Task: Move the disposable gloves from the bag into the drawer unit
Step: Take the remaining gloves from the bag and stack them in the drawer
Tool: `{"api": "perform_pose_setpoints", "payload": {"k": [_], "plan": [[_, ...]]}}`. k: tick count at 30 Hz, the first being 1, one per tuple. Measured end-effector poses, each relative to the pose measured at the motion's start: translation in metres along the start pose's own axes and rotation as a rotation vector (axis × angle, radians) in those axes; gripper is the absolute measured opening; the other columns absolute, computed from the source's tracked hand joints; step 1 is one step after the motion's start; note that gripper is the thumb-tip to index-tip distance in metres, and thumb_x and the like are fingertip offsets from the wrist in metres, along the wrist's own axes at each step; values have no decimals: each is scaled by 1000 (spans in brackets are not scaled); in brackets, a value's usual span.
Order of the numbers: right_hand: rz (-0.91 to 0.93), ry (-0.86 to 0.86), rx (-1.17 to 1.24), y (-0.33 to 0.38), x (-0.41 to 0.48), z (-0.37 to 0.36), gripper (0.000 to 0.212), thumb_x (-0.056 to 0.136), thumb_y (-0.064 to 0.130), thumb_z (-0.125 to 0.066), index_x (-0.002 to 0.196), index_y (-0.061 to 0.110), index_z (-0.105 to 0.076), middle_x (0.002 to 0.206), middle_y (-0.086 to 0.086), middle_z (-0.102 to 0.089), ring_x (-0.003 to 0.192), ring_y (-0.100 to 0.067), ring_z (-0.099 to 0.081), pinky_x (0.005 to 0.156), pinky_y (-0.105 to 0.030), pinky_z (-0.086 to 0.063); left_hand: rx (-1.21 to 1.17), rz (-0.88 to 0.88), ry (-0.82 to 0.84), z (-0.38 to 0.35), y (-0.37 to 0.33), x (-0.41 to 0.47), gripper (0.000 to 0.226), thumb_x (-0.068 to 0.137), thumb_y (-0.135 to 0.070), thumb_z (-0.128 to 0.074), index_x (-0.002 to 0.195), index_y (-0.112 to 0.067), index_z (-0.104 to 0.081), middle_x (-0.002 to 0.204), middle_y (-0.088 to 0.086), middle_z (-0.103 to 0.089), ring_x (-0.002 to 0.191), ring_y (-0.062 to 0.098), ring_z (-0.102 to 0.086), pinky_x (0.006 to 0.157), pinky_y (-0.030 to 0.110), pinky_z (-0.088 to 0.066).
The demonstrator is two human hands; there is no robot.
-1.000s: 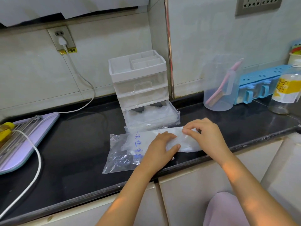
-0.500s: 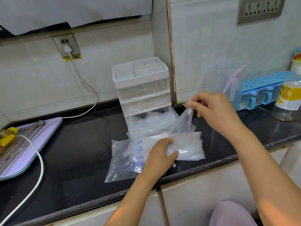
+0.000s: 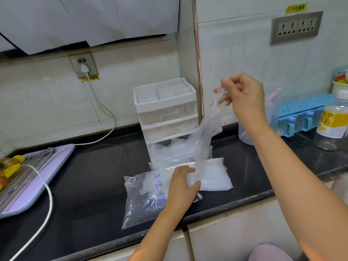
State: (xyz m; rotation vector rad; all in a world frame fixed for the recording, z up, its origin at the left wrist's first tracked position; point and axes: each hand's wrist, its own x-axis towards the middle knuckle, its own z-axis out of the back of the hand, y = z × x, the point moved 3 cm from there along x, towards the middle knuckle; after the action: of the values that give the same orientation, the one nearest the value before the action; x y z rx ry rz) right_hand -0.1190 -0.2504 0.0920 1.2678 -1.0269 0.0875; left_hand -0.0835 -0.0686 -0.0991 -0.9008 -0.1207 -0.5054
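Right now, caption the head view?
Right hand pinches a disposable glove up from the bag; left hand presses the bag before the drawer unit.

Bright, even light; wide-angle edge distortion, slight softness.

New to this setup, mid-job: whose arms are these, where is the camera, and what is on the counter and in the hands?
No machine here: these are a person's two bare arms, seen by one wide camera worn on the head, looking forward and down. The right hand pinches one thin clear glove and holds it up over the black counter. The left hand rests flat on a clear bag with blue writing; a stack of gloves sticks out of its mouth. Behind the bag stands a white drawer unit; its bottom drawer is pulled open and holds crumpled gloves. At the left lie a purple board and a white cord.
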Motion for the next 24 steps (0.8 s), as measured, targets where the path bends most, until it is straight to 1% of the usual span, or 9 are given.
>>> {"api": "perform_pose_setpoints", "payload": {"k": [1, 3, 6, 8, 12, 16, 19, 21, 24], "plan": [[-4, -4, 31, 1, 5, 1, 12, 94, 14, -57, 84, 20, -61, 78, -1, -72, 61, -12, -67, 59, -23, -52, -7, 11, 1, 0, 0, 0, 34, 84, -18, -66, 117, -24, -55, 122, -12, -48, 112, 4, -47, 95, 7, -30], [-3, 121, -5, 6, 10, -4, 10, 92, 13, -60, 93, 22, -63, 85, -1, -73, 77, -14, -71, 74, -27, -57, -57, 34, -9, 2, -1, -1, 36, 86, -18, -66, 119, -25, -54, 122, -13, -49, 109, 1, -46, 91, 4, -30], [-12, 460, -176, 14, 6, -16, 40, 84, -5, -62, 112, 23, -61, 106, -2, -70, 97, -9, -68, 89, -24, -53, -237, 98, -13, 5, 0, 0, 45, 85, -14, -66, 124, -31, -49, 127, -15, -49, 117, 1, -46, 102, 17, -38], [48, 557, -312, 21, 1, -21, 50, 81, -14, -58, 115, 22, -63, 107, 0, -68, 95, -4, -66, 87, -17, -52, -384, 136, -11, 10, -3, 2, 55, 84, -15, -71, 128, -31, -43, 131, -15, -48, 123, 3, -45, 105, 21, -37], [213, 487, -506, 36, -4, -26, 29, 76, -4, -72, 94, 19, -73, 77, 9, -66, 70, -2, -62, 74, -15, -52, -563, 152, -65, 33, -25, 11, 94, 67, -39, -80, 144, -24, -29, 137, -10, -40, 124, 4, -41, 106, 23, -34], [216, 500, -496, 50, -8, -33, 8, 78, 17, -77, 82, 23, -75, 74, 10, -68, 69, -3, -61, 67, -13, -48, -541, 69, -36, 59, -58, 23, 111, 55, -61, -72, 149, -28, -23, 148, -12, -32, 135, 4, -33, 113, 30, -29], [191, 505, -489, 57, -7, -35, 5, 78, 28, -77, 81, 24, -76, 60, 16, -61, 59, 2, -53, 55, -8, -39, -506, 7, -36, 76, -73, 31, 102, 54, -68, -68, 144, -36, -31, 149, -17, -33, 137, 4, -32, 112, 32, -31], [183, 469, -512, 58, -5, -35, 9, 77, 30, -77, 79, 22, -76, 53, 18, -55, 54, 8, -49, 53, -5, -35, -488, -36, -39, 82, -81, 32, 93, 56, -65, -71, 138, -42, -34, 141, -25, -35, 132, -2, -33, 104, 23, -34], [165, 435, -539, 54, 0, -37, 18, 77, 29, -78, 81, 11, -75, 58, 18, -54, 52, 15, -48, 51, -3, -35, -414, -65, -40, 80, -87, 32, 83, 61, -53, -78, 133, -44, -37, 133, -28, -40, 121, -8, -39, 90, 12, -35]]}}
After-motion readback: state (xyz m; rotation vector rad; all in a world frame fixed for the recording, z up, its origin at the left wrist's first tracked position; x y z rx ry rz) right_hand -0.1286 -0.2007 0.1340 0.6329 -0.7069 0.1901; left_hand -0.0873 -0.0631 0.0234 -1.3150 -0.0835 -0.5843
